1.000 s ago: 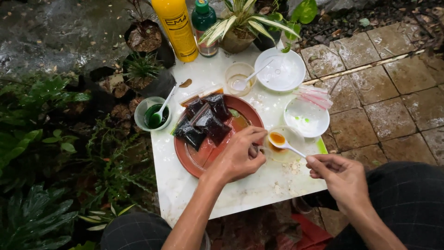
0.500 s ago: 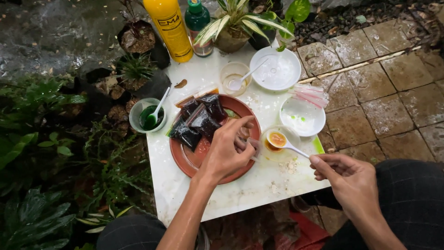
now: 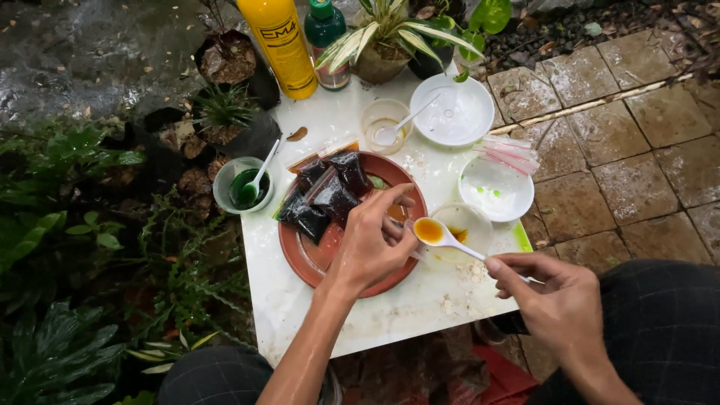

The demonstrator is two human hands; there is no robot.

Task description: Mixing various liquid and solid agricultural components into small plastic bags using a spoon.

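Outdoors, wet ground on the left, stone pavers (image 3: pixel 637 150) on the right, leafy plants (image 3: pixel 75 247) crowding the left side. In the middle, a small white counter (image 3: pixel 360 315), damp and dusted with crumbs near its front edge. Biggest thing on it: a round brown plate (image 3: pixel 315 262) at the centre, with dark filled bags (image 3: pixel 326 191) piled on its far-left part. Along the far edge, a yellow bottle (image 3: pixel 281 45) and a green bottle (image 3: pixel 326 30), both cut off at the top. A white bowl (image 3: pixel 457 112) sits at the far-right corner, another white bowl (image 3: pixel 495 191) at the right edge with a clear bag (image 3: pixel 510 154) just behind it. A cup of green liquid (image 3: pixel 244 187) hangs at the left edge.

Left hand (image 3: pixel 371 244) over the plate, fingers pinched together on something small and clear; what it is, I can't make out. Right hand (image 3: pixel 559 300) clamped on a white spoon (image 3: pixel 439 234) carrying orange liquid, its bowl right beside the left fingertips, above a small clear cup (image 3: pixel 469 225).
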